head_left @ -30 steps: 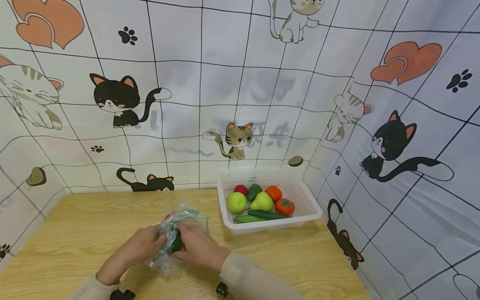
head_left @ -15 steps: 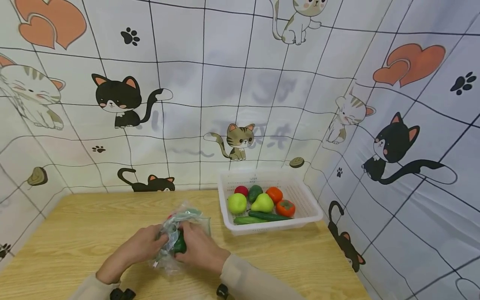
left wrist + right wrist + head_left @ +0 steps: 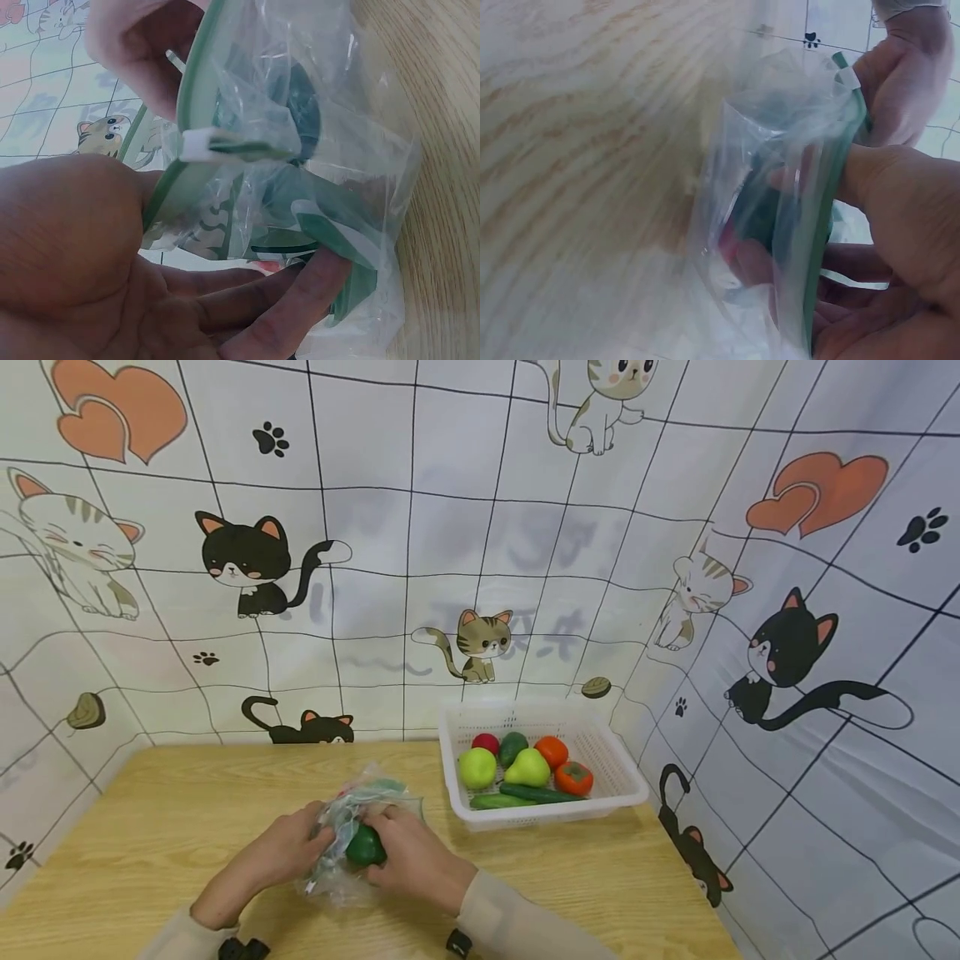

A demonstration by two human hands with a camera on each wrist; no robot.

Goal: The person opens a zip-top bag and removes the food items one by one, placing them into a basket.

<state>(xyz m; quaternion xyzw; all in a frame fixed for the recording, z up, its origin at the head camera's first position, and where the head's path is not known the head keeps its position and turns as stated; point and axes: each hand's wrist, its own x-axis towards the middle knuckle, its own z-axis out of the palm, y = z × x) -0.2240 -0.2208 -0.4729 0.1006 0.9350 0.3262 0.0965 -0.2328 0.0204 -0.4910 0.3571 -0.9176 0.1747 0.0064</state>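
A clear zip bag [image 3: 333, 885] with a green closure strip [image 3: 196, 82] is held on the wooden table by both hands. My left hand [image 3: 288, 846] grips its left side, the fingers curled at the plastic in the left wrist view. My right hand [image 3: 420, 857] reaches through the bag's mouth, its fingers around a smooth, dark green, rounded fruit [image 3: 365, 846]. Through the plastic in the right wrist view, the thumb and fingertips show against the dark green fruit [image 3: 759, 210]. Something red [image 3: 727, 241] shows beside it in the bag, mostly hidden.
A white plastic basket [image 3: 626, 785] stands at the back right of the table [image 3: 202, 785]. In it lie a green apple [image 3: 477, 768], a pear [image 3: 528, 769], a persimmon [image 3: 573, 778], cucumbers [image 3: 543, 794] and other produce. Cat-printed cloth walls [image 3: 360, 610] rise behind and at the sides.
The dark green fruit has come further into view between the hands at the bag's mouth. My right hand has shifted slightly right; the left still holds the bag.
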